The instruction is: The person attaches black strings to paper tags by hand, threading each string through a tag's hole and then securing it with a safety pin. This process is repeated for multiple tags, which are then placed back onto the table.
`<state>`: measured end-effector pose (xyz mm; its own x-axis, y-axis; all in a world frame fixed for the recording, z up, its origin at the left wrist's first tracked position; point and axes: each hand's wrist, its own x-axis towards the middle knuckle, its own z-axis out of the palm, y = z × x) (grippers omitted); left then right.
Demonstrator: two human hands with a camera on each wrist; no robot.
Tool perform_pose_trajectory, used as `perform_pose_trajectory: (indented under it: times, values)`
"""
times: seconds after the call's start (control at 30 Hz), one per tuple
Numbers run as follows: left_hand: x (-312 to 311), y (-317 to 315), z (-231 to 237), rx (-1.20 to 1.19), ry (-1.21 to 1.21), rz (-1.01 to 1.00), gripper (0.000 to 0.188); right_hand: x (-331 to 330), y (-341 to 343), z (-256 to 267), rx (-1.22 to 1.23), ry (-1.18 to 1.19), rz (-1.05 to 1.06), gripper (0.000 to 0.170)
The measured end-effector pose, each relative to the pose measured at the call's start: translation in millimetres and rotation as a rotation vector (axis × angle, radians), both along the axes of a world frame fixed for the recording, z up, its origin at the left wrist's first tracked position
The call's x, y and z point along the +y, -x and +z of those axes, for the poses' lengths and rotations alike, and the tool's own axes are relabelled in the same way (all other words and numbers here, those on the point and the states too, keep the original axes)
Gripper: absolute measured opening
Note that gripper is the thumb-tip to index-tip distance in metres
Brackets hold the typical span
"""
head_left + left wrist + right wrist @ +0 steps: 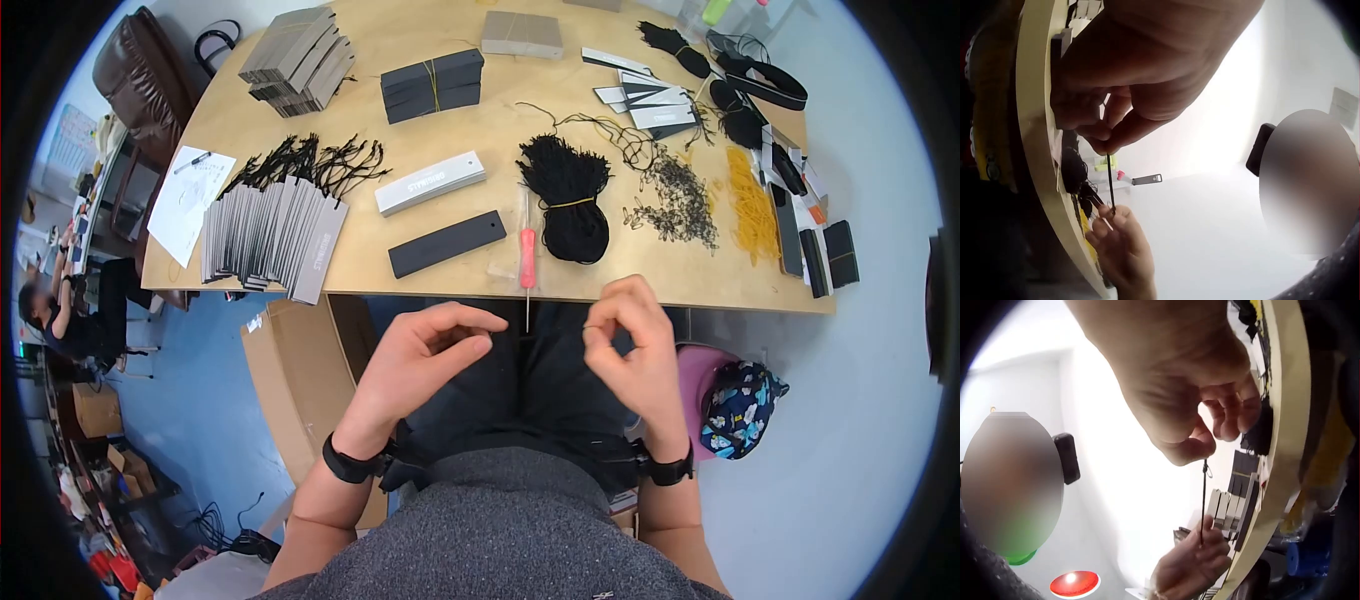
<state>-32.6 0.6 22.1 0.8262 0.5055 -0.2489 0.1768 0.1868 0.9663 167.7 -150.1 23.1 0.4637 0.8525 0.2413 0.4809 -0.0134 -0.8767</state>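
My left hand (415, 362) and right hand (636, 350) are raised in front of the table's near edge, a short way apart. A thin black cord (1110, 181) runs taut between them in both wrist views; against the dark trousers it hardly shows in the head view. Thumb and fingertips of the left hand pinch one end. The right hand pinches the other end, where a small wire loop (1209, 470) hangs beside a knot. Closest on the table are a pink-handled screwdriver (527, 258) and a banded bundle of black cords (575, 205).
On the table (330, 125) lie a dark tag strip (447, 244), white printed tags (432, 184), corded grey tags (275, 235), small metal clips (675, 205) and yellow rubber bands (752, 205). A cardboard box (295, 375) stands below. Another person (75, 310) sits far left.
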Motion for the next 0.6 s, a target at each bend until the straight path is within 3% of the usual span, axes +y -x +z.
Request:
perform_pose_trajectory:
  times: [0.07, 0.17, 0.23, 0.27, 0.33, 0.4, 0.43, 0.6]
  values:
    - [0.1, 0.0, 0.3, -0.006, -0.038, 0.020, 0.023, -10.8, -10.6, 0.7, 0.078, 0.089, -0.006, 0.010]
    - [-4.3, -3.5, 2.3, -0.023, -0.107, 0.061, 0.023, -17.7, -15.9, 0.3, 0.032, 0.180, 0.056, 0.017]
    - [-11.8, -11.1, 8.6, -0.016, -0.299, 0.030, 0.024, -11.6, 0.2, 9.7, 0.605, 0.118, 0.054, 0.042]
    - [-14.4, -14.2, 10.1, -0.016, -0.299, 0.024, 0.024, -6.9, 3.3, 12.5, 0.660, 0.090, 0.227, 0.060]
    - [-17.7, -19.8, 12.3, -0.031, -0.384, 0.027, 0.024, 7.7, 23.2, 1.2, 0.909, -0.036, 0.362, 0.060]
    - [-16.6, -22.4, 12.4, -0.053, -0.410, 0.039, 0.024, 17.8, 26.9, -2.2, 0.938, 0.141, 0.449, 0.055]
    - [-13.9, -23.1, 13.4, -0.060, -0.438, 0.032, 0.024, 20.5, 25.7, -3.8, 0.835, 0.196, 0.412, 0.037]
    - [17.6, -33.8, 8.9, -0.079, -0.535, 0.006, 0.025, 13.9, 16.3, -7.7, 0.624, 0.297, 0.270, 0.015]
